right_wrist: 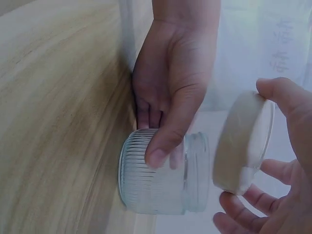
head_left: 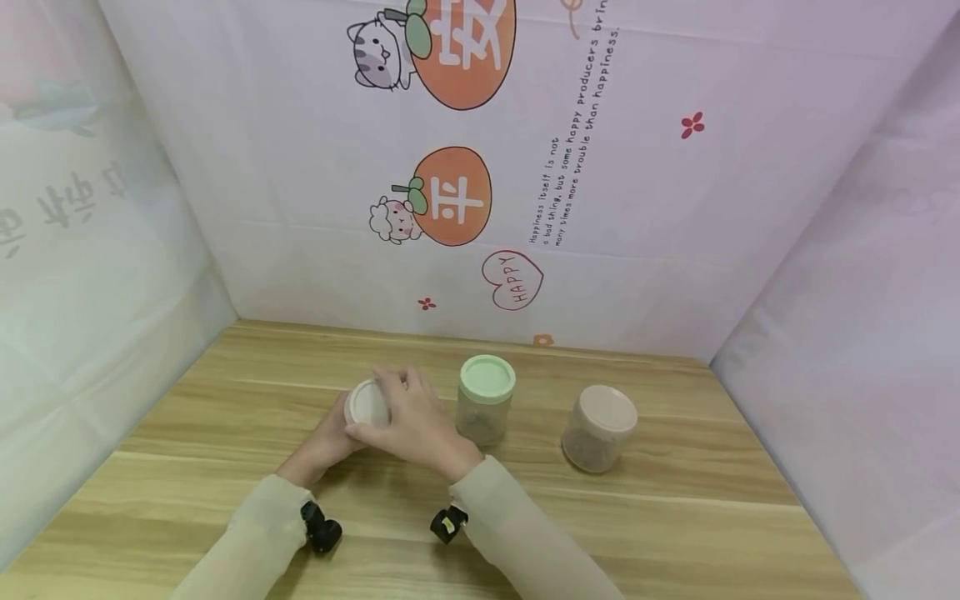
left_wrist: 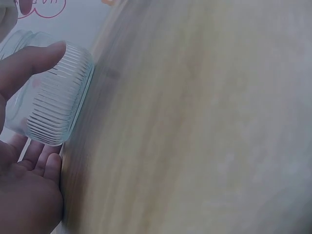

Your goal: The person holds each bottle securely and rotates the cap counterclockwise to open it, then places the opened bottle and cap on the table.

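Note:
A clear ribbed glass jar stands on the table, its threaded mouth uncovered. My left hand grips the jar's side, with the thumb across the ribs in the right wrist view. Between thumb and fingertips, my right hand pinches a white lid by its rim. A small gap shows between this lid and the jar's mouth. From the head view, the lid and both hands hide the jar. The left wrist view shows the jar with my left fingers around it.
Right of my hands stands a jar with a green lid. Farther right is a shorter jar with a pale pinkish lid. Printed white cloth walls the wooden table at the back and both sides.

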`<state>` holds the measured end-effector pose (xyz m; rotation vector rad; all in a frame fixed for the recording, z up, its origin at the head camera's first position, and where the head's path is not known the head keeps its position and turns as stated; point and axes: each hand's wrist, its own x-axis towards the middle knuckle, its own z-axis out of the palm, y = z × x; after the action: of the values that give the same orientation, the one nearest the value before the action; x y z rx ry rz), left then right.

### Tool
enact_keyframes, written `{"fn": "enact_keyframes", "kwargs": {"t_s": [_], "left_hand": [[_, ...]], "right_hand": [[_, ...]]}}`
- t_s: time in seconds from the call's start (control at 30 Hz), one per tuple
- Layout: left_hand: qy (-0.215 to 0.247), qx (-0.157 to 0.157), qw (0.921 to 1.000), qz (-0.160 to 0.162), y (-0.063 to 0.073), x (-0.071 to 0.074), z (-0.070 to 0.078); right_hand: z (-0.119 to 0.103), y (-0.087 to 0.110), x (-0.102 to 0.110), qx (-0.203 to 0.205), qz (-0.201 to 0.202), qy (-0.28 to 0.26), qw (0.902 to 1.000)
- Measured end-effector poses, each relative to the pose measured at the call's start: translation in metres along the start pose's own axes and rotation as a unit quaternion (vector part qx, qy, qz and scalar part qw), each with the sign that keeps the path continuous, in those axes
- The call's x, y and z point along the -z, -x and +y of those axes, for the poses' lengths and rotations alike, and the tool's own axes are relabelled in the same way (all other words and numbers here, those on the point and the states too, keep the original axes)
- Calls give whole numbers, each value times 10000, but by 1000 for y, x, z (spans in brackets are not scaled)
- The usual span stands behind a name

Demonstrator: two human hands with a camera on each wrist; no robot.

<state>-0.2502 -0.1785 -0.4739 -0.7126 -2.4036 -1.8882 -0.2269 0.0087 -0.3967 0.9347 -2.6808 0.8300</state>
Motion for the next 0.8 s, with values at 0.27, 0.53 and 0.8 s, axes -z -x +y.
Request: {"fn": "enact_keyframes", "kwargs": {"t_s": [0.27,0.53,0.8], "left_hand": [[-263,1443,9878,533,11,-1,7],[-96,1719,9834,579,8,-2,4],[-117,1715,9840,471,7,-2,-1]], "right_hand": [[-2,9,9,-267,-505,-500,9971],[1,13,14,-154,-942,-648,9933],[5,21,16,91,-1177,-413,9922]]}}
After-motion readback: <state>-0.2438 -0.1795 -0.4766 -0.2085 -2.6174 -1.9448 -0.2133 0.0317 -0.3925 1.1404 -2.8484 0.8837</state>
